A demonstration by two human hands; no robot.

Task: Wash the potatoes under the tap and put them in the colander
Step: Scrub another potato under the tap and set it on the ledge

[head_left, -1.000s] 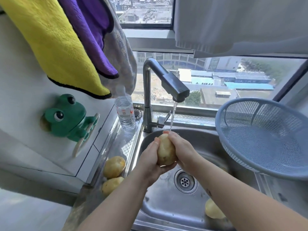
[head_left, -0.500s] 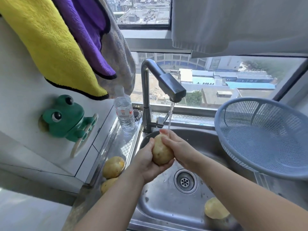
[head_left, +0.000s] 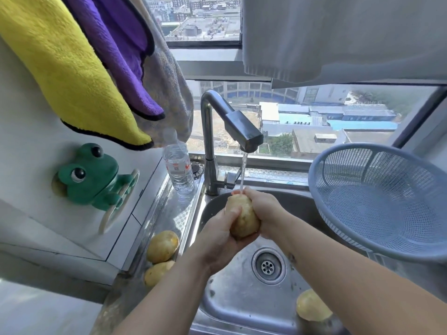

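Potato (head_left: 243, 217) was under the tap (head_left: 244, 131) stream, left hand (head_left: 217, 235) cupping it from below, right hand (head_left: 263, 211) wrapped round its right side. Judged firm, dense, wet-slick; best gripped across the middle.

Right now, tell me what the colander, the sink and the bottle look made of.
Colander: blue plastic, matte, with a moulded mesh.
Sink: probably stainless steel, with a grey metallic sheen.
Bottle: likely clear plastic, see-through, with a label.

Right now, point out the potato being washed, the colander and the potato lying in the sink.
potato being washed (head_left: 244, 220), head view, its bare middle.
colander (head_left: 387, 201), head view, bare mesh inside.
potato in the sink (head_left: 312, 308), head view, its exposed top.
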